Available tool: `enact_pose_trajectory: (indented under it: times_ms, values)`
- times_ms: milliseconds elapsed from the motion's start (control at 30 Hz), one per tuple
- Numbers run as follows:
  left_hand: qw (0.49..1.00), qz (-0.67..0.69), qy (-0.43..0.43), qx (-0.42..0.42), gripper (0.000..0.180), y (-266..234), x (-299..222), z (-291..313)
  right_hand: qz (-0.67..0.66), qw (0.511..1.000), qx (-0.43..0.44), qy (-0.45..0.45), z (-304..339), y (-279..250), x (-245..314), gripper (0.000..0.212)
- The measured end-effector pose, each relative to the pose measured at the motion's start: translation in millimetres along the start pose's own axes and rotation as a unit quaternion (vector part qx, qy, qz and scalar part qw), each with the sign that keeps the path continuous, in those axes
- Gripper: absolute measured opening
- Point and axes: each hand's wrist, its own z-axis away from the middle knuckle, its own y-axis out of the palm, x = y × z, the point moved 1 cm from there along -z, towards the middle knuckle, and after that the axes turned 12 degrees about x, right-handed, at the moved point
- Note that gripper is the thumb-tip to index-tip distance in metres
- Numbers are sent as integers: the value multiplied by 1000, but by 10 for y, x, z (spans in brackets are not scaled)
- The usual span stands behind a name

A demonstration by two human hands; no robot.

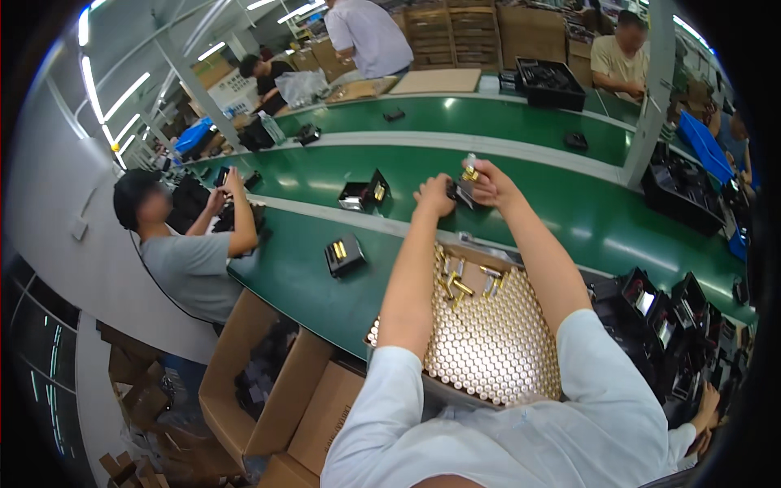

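Both arms reach out over a box of upright batteries (488, 350) packed in tight rows, with several loose ones lying on top at its far end. My left hand (435, 195) is closed round a small black case (462, 193), mostly hidden by the fingers. Beside it, my right hand (493, 187) pinches gold-and-silver batteries (470, 169) just above that case. To the left, a black case (345, 255) with gold batteries in it lies on the green bench (301, 264). An open black case (355, 195), also with batteries, sits farther off on the green belt.
A co-worker (187, 252) at the left holds a dark item. Open cardboard boxes (268, 374) stand at the lower left. Many black cases (659, 325) are heaped at the right, near a co-worker's hand (708, 403). A metal post (651, 106) rises beyond the belt (569, 220).
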Motion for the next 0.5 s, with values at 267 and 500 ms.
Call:
enact_pose_trajectory:
  times_ms: [267,500]
  values:
    - [992,71,39,-98,48,-281,-180,217,-20,994,-82,-66,199,-223,-24,15]
    - [905,-130,329,-236,50,-465,-682,289,-106,921,-149,-343,269,-18,190,15]
